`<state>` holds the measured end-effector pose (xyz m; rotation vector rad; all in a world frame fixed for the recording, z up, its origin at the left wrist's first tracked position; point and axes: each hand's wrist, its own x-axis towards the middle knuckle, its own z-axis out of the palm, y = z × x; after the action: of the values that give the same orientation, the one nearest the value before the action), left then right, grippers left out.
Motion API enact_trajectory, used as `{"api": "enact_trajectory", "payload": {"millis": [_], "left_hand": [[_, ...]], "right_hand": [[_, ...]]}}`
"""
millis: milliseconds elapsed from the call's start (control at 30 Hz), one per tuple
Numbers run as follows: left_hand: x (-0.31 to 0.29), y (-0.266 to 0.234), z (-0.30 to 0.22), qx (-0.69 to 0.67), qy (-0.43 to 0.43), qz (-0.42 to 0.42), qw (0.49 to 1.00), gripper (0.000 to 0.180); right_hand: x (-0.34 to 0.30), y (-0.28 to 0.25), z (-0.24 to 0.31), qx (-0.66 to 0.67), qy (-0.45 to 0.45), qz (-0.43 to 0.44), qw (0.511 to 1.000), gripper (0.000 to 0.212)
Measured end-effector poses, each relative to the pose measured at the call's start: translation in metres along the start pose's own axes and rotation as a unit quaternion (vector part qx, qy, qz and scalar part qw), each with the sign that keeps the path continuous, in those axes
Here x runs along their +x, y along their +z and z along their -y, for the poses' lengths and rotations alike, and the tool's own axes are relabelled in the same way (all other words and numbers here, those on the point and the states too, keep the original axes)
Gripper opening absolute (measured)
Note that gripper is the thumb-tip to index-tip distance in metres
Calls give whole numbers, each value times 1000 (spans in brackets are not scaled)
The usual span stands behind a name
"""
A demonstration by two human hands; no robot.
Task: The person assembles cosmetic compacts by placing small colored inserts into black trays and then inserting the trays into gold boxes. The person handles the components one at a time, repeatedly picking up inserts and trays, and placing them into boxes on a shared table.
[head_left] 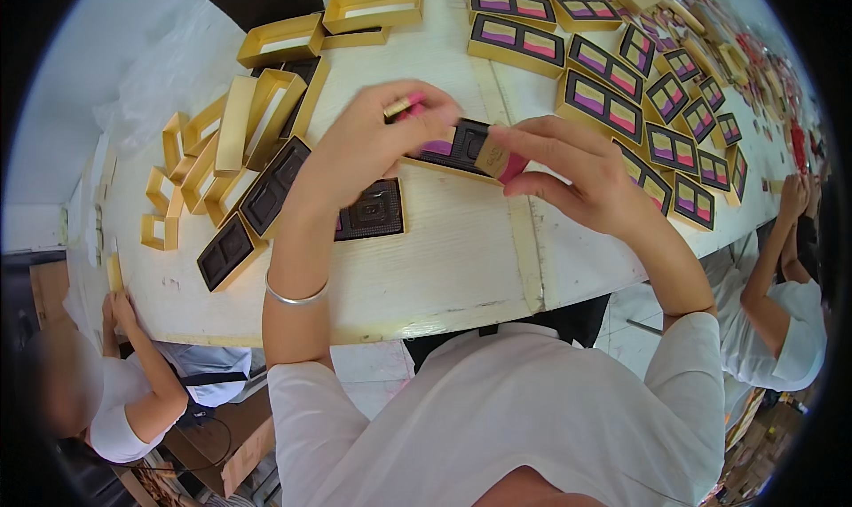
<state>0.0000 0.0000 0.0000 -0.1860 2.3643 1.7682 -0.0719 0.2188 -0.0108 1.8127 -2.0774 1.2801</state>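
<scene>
Head view, frame centre: the left hand (373,139) pinches a pink bar (404,106) over the tray box (457,148); the right hand (577,174) pinches a tan-and-pink bar (499,159) at its edge. A loose pinch could likely drop either bar outside its slot.

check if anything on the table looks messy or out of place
Yes. The empty gold boxes at the left lie jumbled, some on edge and leaning on each other, while the filled boxes at the upper right sit in tidy rows. One dark tray lies alone under the left hand. Nothing looks spilled or broken.
</scene>
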Motion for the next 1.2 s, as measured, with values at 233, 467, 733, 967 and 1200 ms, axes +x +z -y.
{"api": "enact_trajectory", "payload": {"millis": [233,467,733,967,1200], "left_hand": [[13,3,24,339,24,-95,936,34],[13,11,28,332,15,-32,943,28],[11,21,30,314,23,-4,949,38],[-1,12,0,305,20,-73,949,38],[-15,2,-5,284,65,-106,951,35]], "right_hand": [[-12,40,-23,-110,113,9,987,20],[-7,32,-27,-67,157,91,981,12],[27,20,-52,-66,187,50,979,26],[125,60,-144,-219,70,36,973,28],[200,5,-208,-277,244,-31,929,50]]}}
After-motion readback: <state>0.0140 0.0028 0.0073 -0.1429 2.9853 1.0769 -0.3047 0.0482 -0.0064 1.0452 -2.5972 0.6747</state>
